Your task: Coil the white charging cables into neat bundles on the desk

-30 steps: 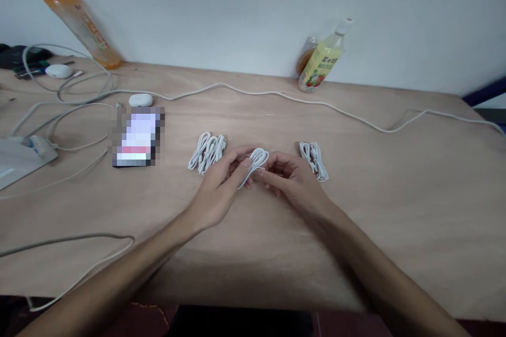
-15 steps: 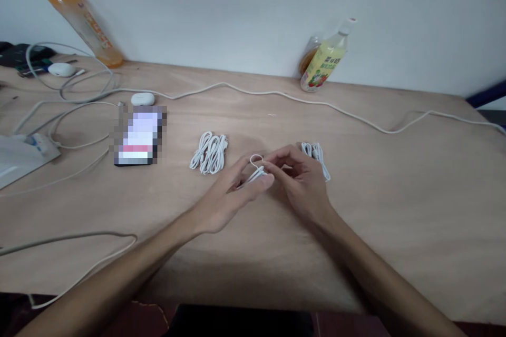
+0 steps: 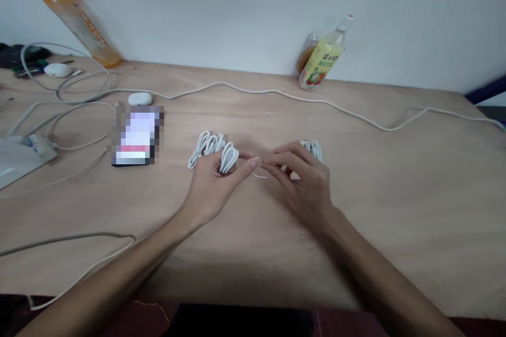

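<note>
My left hand (image 3: 211, 181) is closed around a coiled white cable (image 3: 229, 159), its loops showing between thumb and fingers. The thumb and index fingertips meet those of my right hand (image 3: 302, 174), which are pinched together. A thin white tie (image 3: 260, 176) sticks out just below the touching fingertips; most of it is hidden. Behind my left hand lie more bundled white cables (image 3: 204, 145), partly covered by it. Past my right hand rests another white cable bundle (image 3: 315, 149), mostly blocked from sight.
A phone (image 3: 136, 137) lies left, with a white earbud case (image 3: 139, 99) behind it. A long white cord (image 3: 272, 92) crosses the table. An orange drink bottle (image 3: 75, 18) and a yellow-labelled bottle (image 3: 324, 58) stand by the wall. A small white strand (image 3: 270, 113) lies mid-table.
The coiled cable has turned up and left in my left hand, now in front of the bundles behind. The thin loop that stood above the fingertips now shows as a strand below them.
</note>
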{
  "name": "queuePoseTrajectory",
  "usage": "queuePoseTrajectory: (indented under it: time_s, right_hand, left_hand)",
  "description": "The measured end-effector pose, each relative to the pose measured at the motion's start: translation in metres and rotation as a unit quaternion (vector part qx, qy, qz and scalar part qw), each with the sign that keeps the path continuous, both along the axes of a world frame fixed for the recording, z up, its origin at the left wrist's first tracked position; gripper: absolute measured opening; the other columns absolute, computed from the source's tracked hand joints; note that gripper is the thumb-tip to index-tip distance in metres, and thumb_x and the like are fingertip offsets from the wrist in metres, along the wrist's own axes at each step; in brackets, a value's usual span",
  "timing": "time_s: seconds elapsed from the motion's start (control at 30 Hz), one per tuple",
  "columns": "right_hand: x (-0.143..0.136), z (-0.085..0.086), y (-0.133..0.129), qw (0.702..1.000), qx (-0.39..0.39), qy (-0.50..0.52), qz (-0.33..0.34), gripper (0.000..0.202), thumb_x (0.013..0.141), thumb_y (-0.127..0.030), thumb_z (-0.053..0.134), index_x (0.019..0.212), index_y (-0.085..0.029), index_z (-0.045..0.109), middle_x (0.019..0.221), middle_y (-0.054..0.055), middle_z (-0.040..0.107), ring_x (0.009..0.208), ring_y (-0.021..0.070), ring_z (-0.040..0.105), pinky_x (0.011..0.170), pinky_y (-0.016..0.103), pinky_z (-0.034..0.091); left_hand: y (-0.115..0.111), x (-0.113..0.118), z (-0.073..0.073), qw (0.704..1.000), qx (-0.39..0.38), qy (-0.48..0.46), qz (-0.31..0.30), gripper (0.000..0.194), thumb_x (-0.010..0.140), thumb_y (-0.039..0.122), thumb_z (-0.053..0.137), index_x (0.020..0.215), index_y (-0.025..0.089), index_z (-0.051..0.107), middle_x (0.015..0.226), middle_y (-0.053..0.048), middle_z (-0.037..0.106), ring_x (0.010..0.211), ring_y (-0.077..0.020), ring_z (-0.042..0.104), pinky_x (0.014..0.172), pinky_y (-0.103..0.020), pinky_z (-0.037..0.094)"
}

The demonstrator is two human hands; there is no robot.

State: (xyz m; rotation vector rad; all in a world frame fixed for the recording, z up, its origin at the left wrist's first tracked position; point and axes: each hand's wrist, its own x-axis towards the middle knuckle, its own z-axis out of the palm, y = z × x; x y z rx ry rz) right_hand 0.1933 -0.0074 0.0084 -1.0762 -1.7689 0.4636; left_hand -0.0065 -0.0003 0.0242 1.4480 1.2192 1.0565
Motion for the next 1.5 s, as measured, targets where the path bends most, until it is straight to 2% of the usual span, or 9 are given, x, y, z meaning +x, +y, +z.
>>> queuePoseTrajectory:
  time_s: [0.17, 0.33, 0.47, 0.6, 0.73, 0.87, 1.13, 1.3, 1.5]
  right_hand:
    - [0.001, -0.005, 0.0, 0.999, -0.008, -0.043, 0.021, 0.016, 0.104, -0.025, 0.07, 0.094, -0.029, 0.082, 0.093, 0.006, 0.073, 0.083, 0.0213, 0.065, 0.068, 0.035, 0.053]
    - [-0.001, 0.0, 0.0, 0.992, -0.121, 0.012, 0.029, 0.007, 0.1, -0.031, 0.073, 0.103, -0.027, 0.077, 0.1, 0.005, 0.072, 0.078, 0.0183, 0.063, 0.059, 0.031, 0.049]
    - [-0.004, 0.003, 0.001, 0.965, -0.243, 0.088, 0.046, 0.021, 0.102, -0.042, 0.066, 0.092, -0.025, 0.073, 0.092, 0.003, 0.071, 0.081, 0.0192, 0.063, 0.066, 0.031, 0.048]
    - [-0.008, 0.002, 0.002, 0.944, -0.297, 0.125, 0.077, 0.035, 0.102, -0.052, 0.065, 0.081, -0.024, 0.07, 0.08, 0.002, 0.067, 0.077, 0.0188, 0.06, 0.07, 0.032, 0.046]
    - [-0.011, -0.001, 0.001, 0.936, -0.311, 0.144, 0.081, 0.035, 0.099, -0.054, 0.068, 0.08, -0.024, 0.07, 0.075, 0.0, 0.065, 0.069, 0.0169, 0.054, 0.064, 0.031, 0.042]
    - [-0.012, -0.003, 0.002, 0.932, -0.313, 0.161, 0.092, 0.034, 0.097, -0.055, 0.069, 0.082, -0.025, 0.074, 0.081, 0.002, 0.072, 0.075, 0.0189, 0.061, 0.07, 0.032, 0.047]
    - [-0.011, -0.006, 0.004, 0.928, -0.321, 0.162, 0.094, 0.03, 0.096, -0.051, 0.07, 0.085, -0.025, 0.078, 0.087, 0.003, 0.077, 0.08, 0.0197, 0.065, 0.076, 0.033, 0.049]
    - [-0.011, -0.008, 0.003, 0.927, -0.325, 0.161, 0.092, 0.028, 0.097, -0.049, 0.071, 0.086, -0.024, 0.079, 0.085, 0.002, 0.077, 0.077, 0.0185, 0.063, 0.073, 0.032, 0.047]
    - [-0.013, -0.01, 0.001, 0.934, -0.317, 0.145, 0.074, 0.032, 0.097, -0.054, 0.071, 0.087, -0.024, 0.079, 0.082, 0.002, 0.073, 0.071, 0.0183, 0.057, 0.068, 0.033, 0.043]
  left_hand:
    - [-0.002, -0.002, -0.004, 0.997, 0.043, 0.063, -0.021, 0.035, 0.097, 0.046, 0.073, 0.075, 0.018, 0.075, 0.065, 0.002, 0.06, 0.063, -0.0138, 0.046, 0.058, -0.028, 0.035]
    - [-0.004, -0.003, -0.007, 0.985, 0.119, 0.122, 0.003, 0.035, 0.1, 0.04, 0.071, 0.073, 0.018, 0.069, 0.062, 0.003, 0.056, 0.061, -0.0135, 0.047, 0.059, -0.027, 0.037]
    - [-0.008, -0.005, -0.012, 0.954, 0.233, 0.188, 0.009, 0.022, 0.103, 0.029, 0.068, 0.083, 0.02, 0.073, 0.065, 0.003, 0.065, 0.058, -0.0124, 0.053, 0.059, -0.026, 0.04]
    - [-0.01, -0.006, -0.017, 0.917, 0.318, 0.242, -0.002, 0.019, 0.102, 0.02, 0.065, 0.084, 0.02, 0.07, 0.066, 0.001, 0.07, 0.053, -0.012, 0.055, 0.056, -0.026, 0.04]
    - [-0.011, -0.007, -0.02, 0.889, 0.372, 0.265, -0.012, 0.014, 0.099, 0.014, 0.064, 0.088, 0.019, 0.07, 0.072, -0.002, 0.076, 0.056, -0.0142, 0.063, 0.055, -0.026, 0.043]
    - [-0.011, -0.007, -0.022, 0.874, 0.396, 0.279, -0.033, 0.016, 0.102, 0.012, 0.059, 0.101, 0.018, 0.074, 0.084, -0.005, 0.083, 0.064, -0.017, 0.072, 0.06, -0.028, 0.051]
    - [-0.011, -0.008, -0.026, 0.843, 0.437, 0.314, -0.03, 0.016, 0.107, 0.018, 0.059, 0.106, 0.018, 0.075, 0.088, -0.006, 0.085, 0.069, -0.0181, 0.077, 0.065, -0.028, 0.057]
    - [-0.011, -0.006, -0.026, 0.842, 0.452, 0.294, -0.025, 0.012, 0.104, 0.012, 0.06, 0.106, 0.015, 0.072, 0.088, -0.006, 0.084, 0.07, -0.0185, 0.078, 0.064, -0.028, 0.057]
    - [-0.011, -0.005, -0.027, 0.862, 0.429, 0.268, -0.021, 0.012, 0.101, 0.009, 0.061, 0.102, 0.015, 0.071, 0.088, -0.007, 0.084, 0.067, -0.0173, 0.075, 0.063, -0.027, 0.053]
